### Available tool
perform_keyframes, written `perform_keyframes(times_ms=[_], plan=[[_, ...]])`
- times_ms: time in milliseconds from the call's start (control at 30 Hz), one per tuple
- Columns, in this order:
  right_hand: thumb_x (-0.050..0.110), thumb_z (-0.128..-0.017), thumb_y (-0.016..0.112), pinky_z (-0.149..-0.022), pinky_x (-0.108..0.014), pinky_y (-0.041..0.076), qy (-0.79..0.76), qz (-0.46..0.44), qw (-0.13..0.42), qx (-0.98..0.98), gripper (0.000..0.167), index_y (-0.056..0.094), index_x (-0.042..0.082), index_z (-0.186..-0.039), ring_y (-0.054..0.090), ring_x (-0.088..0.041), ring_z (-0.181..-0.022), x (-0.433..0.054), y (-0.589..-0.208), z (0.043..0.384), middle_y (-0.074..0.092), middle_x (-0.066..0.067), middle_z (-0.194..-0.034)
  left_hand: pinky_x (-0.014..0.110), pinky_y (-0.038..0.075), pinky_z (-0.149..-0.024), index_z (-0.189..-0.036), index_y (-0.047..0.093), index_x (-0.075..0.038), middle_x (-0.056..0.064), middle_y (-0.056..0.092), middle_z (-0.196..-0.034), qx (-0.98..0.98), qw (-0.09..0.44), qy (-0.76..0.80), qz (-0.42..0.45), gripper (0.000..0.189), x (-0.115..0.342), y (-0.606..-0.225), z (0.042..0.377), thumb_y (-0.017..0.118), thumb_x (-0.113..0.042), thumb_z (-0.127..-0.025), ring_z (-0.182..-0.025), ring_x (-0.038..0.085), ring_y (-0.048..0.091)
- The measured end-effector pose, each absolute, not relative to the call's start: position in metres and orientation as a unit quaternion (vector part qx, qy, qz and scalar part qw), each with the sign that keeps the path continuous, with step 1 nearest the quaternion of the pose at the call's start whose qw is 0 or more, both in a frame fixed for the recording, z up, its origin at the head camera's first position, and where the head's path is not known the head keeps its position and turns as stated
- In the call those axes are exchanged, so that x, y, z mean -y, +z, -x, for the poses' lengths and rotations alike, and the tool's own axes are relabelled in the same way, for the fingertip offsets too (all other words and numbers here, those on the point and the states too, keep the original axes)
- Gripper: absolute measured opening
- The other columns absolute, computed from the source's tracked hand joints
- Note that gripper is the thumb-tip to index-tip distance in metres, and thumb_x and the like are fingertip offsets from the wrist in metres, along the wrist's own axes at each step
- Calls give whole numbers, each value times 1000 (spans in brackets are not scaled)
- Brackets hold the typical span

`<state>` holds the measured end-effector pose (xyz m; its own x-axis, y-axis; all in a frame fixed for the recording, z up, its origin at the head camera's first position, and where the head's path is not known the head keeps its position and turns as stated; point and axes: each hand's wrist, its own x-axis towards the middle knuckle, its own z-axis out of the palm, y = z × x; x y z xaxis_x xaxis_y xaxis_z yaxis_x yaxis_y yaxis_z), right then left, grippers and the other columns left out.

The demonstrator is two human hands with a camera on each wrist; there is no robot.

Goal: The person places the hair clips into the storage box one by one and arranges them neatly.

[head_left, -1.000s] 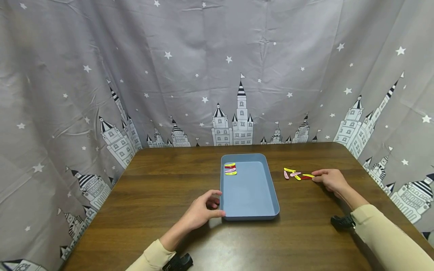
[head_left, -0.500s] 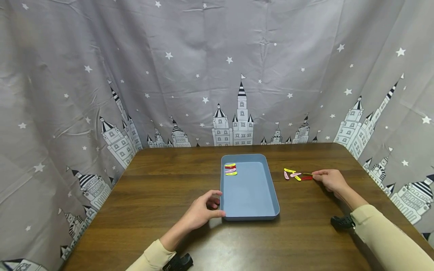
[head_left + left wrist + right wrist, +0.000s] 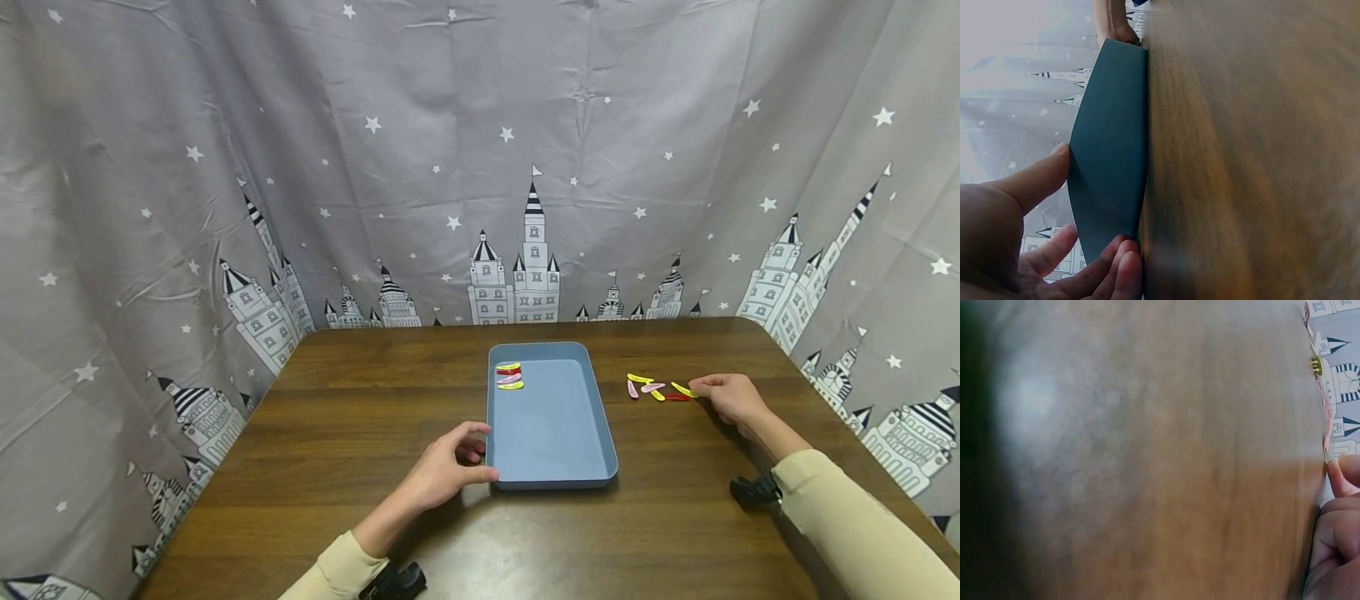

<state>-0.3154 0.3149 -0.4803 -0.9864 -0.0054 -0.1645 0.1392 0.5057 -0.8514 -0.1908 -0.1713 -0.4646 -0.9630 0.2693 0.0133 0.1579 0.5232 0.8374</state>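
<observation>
In the head view, my right hand (image 3: 731, 398) pinches the right end of a yellow snap hair clip (image 3: 682, 389) between thumb and fingertips. A red hair clip (image 3: 677, 398) lies just below it. Left of these are a pink clip (image 3: 652, 387), another pink clip (image 3: 633, 389) and two more yellow clips, close together or overlapping. My left hand (image 3: 444, 468) rests at the left side of a blue-grey tray (image 3: 555, 483), with its thumb and fingers spread against the rim and outer wall (image 3: 1107, 156).
Inside the tray's far left corner, several hair clips (image 3: 510, 378) in yellow, red and pink lie in a column. A wooden table (image 3: 360, 392) carries everything. Behind it hangs a grey curtain (image 3: 420, 167) printed with castles and stars.
The yellow clip in my right hand, first lying along the red one, has turned edge-on and now slants away from it. My left hand and the tray stay put.
</observation>
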Motion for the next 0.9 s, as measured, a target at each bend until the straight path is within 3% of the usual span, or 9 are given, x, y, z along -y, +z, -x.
perform_keyframes(times_ms=[367, 900], plan=[[19, -90, 74, -42, -24, 34, -495, -27, 89, -864, 52, 58, -10, -130, 32, -4, -42, -318, -481, 312, 47, 10, -59, 37, 49, -85, -132, 59, -13, 5, 69, -110, -868, 57, 478, -122, 59, 171, -465, 191, 86, -28, -81, -98, 19, 64], [13, -93, 67, -40, -24, 32, -485, -20, 79, -871, 41, 61, -10, -127, 32, -4, -41, -317, -481, 311, 42, 10, -56, 39, 49, -86, -130, 60, -12, 8, 70, -109, -870, 46, 475, -123, 59, 170, -464, 191, 87, -25, -79, -96, 20, 65]])
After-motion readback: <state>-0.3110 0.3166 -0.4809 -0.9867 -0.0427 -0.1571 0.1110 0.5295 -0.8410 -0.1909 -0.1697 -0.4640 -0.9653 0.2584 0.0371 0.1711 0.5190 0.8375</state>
